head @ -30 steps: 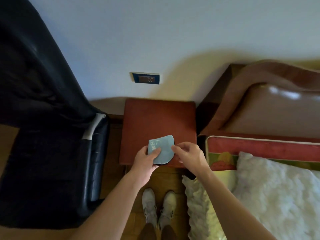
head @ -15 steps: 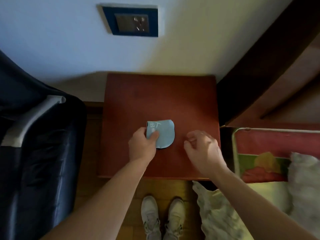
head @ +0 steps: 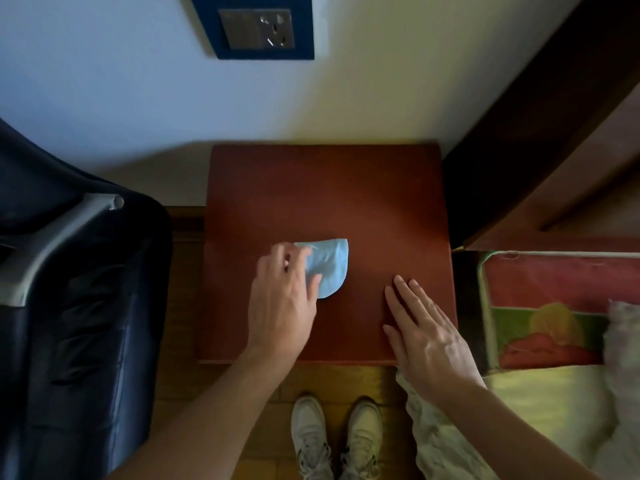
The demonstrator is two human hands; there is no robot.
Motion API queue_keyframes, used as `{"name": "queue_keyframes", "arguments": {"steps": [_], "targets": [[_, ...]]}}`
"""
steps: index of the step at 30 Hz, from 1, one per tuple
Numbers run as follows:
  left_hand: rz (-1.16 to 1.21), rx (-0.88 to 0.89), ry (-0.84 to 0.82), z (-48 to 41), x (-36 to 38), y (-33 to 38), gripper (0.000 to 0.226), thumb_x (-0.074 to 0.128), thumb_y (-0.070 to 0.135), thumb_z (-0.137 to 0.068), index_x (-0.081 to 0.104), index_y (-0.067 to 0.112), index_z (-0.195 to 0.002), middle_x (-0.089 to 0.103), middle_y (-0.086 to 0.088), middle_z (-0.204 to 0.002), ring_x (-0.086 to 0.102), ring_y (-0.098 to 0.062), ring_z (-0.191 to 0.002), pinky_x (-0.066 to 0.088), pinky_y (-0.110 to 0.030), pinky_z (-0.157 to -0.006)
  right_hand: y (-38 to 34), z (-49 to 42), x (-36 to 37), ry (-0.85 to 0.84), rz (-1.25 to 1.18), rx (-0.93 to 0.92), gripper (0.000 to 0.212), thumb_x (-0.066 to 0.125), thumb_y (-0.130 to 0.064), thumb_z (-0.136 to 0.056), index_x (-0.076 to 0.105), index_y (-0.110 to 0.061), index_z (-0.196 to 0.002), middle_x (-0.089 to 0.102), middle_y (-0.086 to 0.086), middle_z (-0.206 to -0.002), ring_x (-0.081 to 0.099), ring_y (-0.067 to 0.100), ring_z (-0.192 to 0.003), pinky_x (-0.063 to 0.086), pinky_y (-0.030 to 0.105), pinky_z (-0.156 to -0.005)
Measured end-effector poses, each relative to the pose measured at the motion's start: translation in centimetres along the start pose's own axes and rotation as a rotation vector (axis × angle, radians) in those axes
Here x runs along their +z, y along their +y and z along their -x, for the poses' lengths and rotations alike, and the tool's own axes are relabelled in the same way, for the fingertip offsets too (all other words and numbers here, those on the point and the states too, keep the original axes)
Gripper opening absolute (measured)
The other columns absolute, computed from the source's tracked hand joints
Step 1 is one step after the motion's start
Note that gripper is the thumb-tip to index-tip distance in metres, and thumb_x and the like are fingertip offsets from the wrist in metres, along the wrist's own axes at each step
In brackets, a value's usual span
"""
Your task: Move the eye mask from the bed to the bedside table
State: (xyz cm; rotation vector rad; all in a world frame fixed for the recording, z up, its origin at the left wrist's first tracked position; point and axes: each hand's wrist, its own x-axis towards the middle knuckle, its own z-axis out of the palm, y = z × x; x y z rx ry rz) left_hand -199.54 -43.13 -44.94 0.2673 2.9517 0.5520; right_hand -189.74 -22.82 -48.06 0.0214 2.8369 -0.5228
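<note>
The light blue eye mask (head: 329,266), folded into a half-round, lies flat on the reddish-brown bedside table (head: 346,188), a little left of its middle. My left hand (head: 280,306) hovers over the mask's left part with fingers spread and slightly blurred; the thumb rests at the mask's lower edge and the hand does not grip it. My right hand (head: 426,334) is flat and open with nothing in it, over the table's front right corner, apart from the mask.
The bed (head: 540,317) with a colourful sheet and pale blanket stands right of the table, its wooden headboard (head: 571,150) behind. A dark padded chair (head: 69,306) fills the left. A wall socket (head: 258,27) is above. My white shoes (head: 336,438) stand on the wooden floor.
The mask went from being held in both hands above the table's front to lying on the table. My right hand let go and flattened; my left hand's fingers have opened off the mask.
</note>
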Motion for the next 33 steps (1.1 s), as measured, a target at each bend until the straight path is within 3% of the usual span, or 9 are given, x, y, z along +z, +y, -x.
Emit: {"name": "queue_keyframes", "arguments": {"steps": [3,6,10,19,25,28,30,33], "targets": [[-0.123,0.221,-0.162,3.3,0.2,-0.1,0.047,0.041,0.038,-0.1,0.045,0.014,-0.141,0.049,-0.006,-0.145,0.051,-0.022,-0.127,0.051,-0.038,-0.096,0.3,0.2,0.1,-0.021,0.019,-0.016,0.06,0.031,-0.041,-0.101,0.044,-0.009,-0.15,0.036,0.01,-0.162,0.031,0.028,-0.15,0.038,0.048,-0.117],[-0.225,0.253,-0.311,5.0,0.8,-0.7,0.064,0.025,0.046,-0.1,0.021,0.013,-0.154,0.022,-0.007,-0.165,0.027,-0.022,-0.149,0.036,-0.043,-0.116,0.7,0.3,0.6,-0.043,0.037,-0.022,0.061,0.03,-0.042,-0.102,0.037,-0.011,-0.154,0.029,0.008,-0.165,0.025,0.026,-0.152,0.035,0.047,-0.119],[-0.257,0.259,-0.349,3.7,1.5,-0.9,0.069,0.02,0.051,-0.1,0.002,0.015,-0.156,-0.003,-0.002,-0.167,0.005,-0.017,-0.153,0.021,-0.042,-0.123,0.8,0.5,1.5,-0.037,0.081,-0.01,0.063,0.032,-0.044,-0.102,0.03,-0.013,-0.157,0.024,0.007,-0.167,0.022,0.025,-0.154,0.031,0.046,-0.121],[-0.293,0.226,-0.378,0.8,1.6,-0.2,0.071,0.021,0.054,-0.1,-0.007,0.018,-0.155,-0.015,0.0,-0.165,-0.01,-0.015,-0.152,0.014,-0.044,-0.125,0.9,0.5,1.9,-0.055,0.106,-0.003,0.066,0.031,-0.048,-0.101,0.025,-0.014,-0.158,0.02,0.004,-0.168,0.018,0.023,-0.155,0.028,0.043,-0.121],[-0.28,0.275,-0.366,1.5,-2.6,1.0,0.072,0.037,0.049,-0.099,0.0,0.023,-0.156,-0.003,-0.004,-0.168,0.006,-0.022,-0.153,0.013,-0.043,-0.124,-0.3,-0.3,-2.3,-0.259,0.083,-0.005,0.072,0.034,-0.053,-0.102,0.006,-0.022,-0.161,-0.005,0.0,-0.171,-0.002,0.021,-0.157,0.015,0.039,-0.126],[-0.314,0.33,-0.316,2.1,-6.7,2.2,0.071,0.044,0.044,-0.098,0.008,0.025,-0.156,0.01,-0.007,-0.167,0.014,-0.025,-0.152,0.016,-0.044,-0.124,-2.4,-0.5,-6.7,-0.203,0.136,-0.029,0.07,0.04,-0.047,-0.103,0.013,-0.021,-0.161,0.009,0.006,-0.171,0.006,0.024,-0.157,0.018,0.041,-0.126],[-0.32,0.344,-0.255,2.1,-10.2,3.2,0.067,0.05,0.042,-0.095,0.024,0.023,-0.154,0.03,-0.008,-0.162,0.028,-0.026,-0.148,0.026,-0.046,-0.121,-4.4,-0.4,-10.2,-0.143,0.117,-0.038,0.067,0.045,-0.043,-0.102,0.022,-0.019,-0.16,0.018,0.008,-0.169,0.013,0.026,-0.156,0.022,0.042,-0.125],[-0.321,0.331,-0.136,2.5,-15.8,4.6,0.063,0.059,0.04,-0.09,0.042,0.018,-0.146,0.052,-0.008,-0.149,0.046,-0.028,-0.138,0.039,-0.048,-0.114,-7.9,0.6,-15.3,0.02,0.072,-0.084,0.062,0.06,-0.032,-0.095,0.042,-0.014,-0.152,0.037,0.013,-0.161,0.032,0.031,-0.15,0.038,0.048,-0.117]]}}
